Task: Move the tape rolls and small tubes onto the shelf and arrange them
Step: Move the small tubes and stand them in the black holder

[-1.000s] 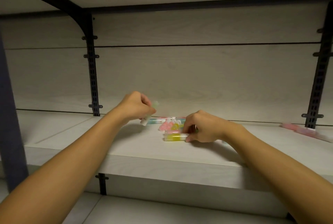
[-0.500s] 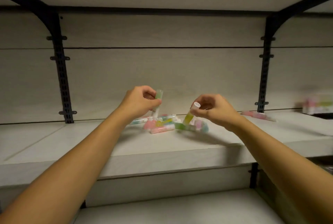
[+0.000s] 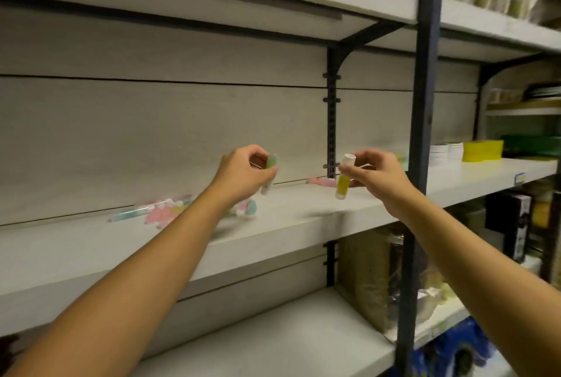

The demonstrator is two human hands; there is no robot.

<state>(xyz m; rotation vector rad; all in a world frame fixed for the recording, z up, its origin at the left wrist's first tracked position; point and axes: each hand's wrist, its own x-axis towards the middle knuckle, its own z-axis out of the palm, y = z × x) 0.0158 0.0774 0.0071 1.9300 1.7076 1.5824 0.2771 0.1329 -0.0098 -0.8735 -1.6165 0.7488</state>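
My left hand pinches a small green tube upright above the pale wooden shelf. My right hand pinches a yellow tube with a white cap, also held upright over the shelf. Behind my left forearm a loose heap of pink, blue and yellow tubes lies on the shelf by the back wall. A pink tube lies further right near the black bracket rail. White tape rolls and yellow ones stand on the shelf at the far right.
A dark blue upright post runs down in front of the shelf to the right of my right hand. A black slotted rail is fixed to the back wall. Bags and boxes fill the lower right shelves.
My view has swung to the right, so the tube heap now sits at the left. Both hands have lifted their tubes away from the heap; the right hand moved rightwards with the yellow tube.
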